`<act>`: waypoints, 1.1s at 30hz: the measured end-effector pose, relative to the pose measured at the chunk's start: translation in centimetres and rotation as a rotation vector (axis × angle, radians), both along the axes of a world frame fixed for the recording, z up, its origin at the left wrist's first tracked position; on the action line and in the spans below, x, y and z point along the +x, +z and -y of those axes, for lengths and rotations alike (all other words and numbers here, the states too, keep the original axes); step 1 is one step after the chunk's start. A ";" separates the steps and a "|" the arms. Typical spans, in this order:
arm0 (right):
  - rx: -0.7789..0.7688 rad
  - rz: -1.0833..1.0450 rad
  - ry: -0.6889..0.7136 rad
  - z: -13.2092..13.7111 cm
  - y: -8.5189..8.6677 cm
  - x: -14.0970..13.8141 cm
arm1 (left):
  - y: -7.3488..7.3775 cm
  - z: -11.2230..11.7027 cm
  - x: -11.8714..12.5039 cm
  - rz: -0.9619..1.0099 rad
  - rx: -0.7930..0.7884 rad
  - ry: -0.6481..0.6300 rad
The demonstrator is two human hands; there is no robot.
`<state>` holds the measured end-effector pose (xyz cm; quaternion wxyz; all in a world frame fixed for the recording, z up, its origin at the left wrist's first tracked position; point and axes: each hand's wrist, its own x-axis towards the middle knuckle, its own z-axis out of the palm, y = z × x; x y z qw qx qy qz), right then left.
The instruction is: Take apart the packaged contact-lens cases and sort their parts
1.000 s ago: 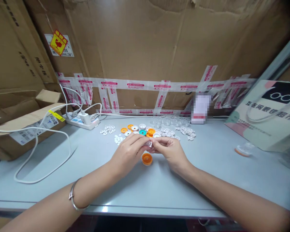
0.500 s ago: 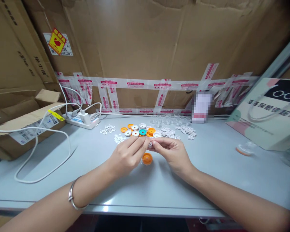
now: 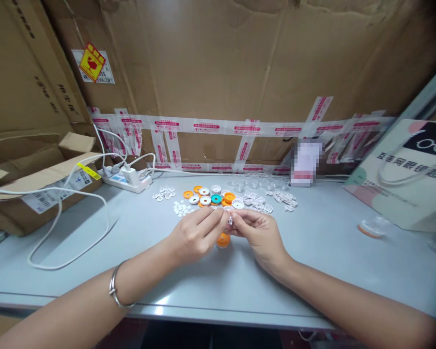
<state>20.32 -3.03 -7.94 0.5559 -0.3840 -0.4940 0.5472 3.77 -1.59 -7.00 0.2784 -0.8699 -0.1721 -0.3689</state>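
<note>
Both hands meet over the middle of the table, their fingertips pinched round a small white plastic part (image 3: 230,221), mostly hidden by the fingers. My left hand (image 3: 196,235) is closed on its left side, my right hand (image 3: 259,235) on its right. Just below the fingertips an orange round cap (image 3: 223,240) rests on the table, partly covered by my left hand. Behind the hands lies a cluster of orange and white round caps, with one teal cap (image 3: 215,199) among them.
Small white discs (image 3: 164,193) and lattice-like white parts (image 3: 254,201) lie in heaps. Clear domes (image 3: 257,182) stand at the back. A power strip (image 3: 127,181) and looping white cable (image 3: 107,228) are left, beside an open carton (image 3: 7,213). A paper bag (image 3: 403,194) stands right.
The hands have stayed together, with the fingers turning the small white part slightly. The whole view has shifted a little, so things appear slightly farther right.
</note>
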 end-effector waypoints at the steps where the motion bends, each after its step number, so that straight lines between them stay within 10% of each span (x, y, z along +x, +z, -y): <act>1: -0.029 -0.007 0.010 0.0 -0.1 0.0 | 0.0 0.0 0.0 0.016 -0.049 0.002; 11: -0.009 0.050 -0.037 -0.8 0.4 0.0 | -0.2 -0.8 0.5 0.289 -0.357 0.020; 33: 0.119 0.221 0.112 -0.8 -0.2 0.7 | -0.2 -0.2 0.1 -0.019 -0.060 0.037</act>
